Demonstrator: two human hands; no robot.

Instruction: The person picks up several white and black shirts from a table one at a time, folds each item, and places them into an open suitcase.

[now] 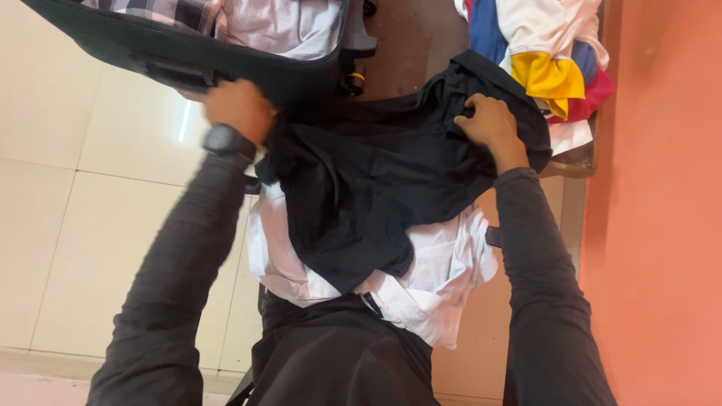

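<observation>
The black cloth garment (376, 188) stretches sideways between both hands above white folded shirts (444, 271). The left hand (239, 109) grips its left edge; the right hand (489, 124) pinches its right edge, equally near.

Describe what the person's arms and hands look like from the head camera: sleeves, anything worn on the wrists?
Both arms are covered by long, dark charcoal sleeves of a plain, slightly creased fabric that reach the wrists. The left hand is bare, with a black wristwatch with a dark face strapped just above the sleeve cuff. The right hand is bare too, with no watch, ring or glove visible.
</observation>
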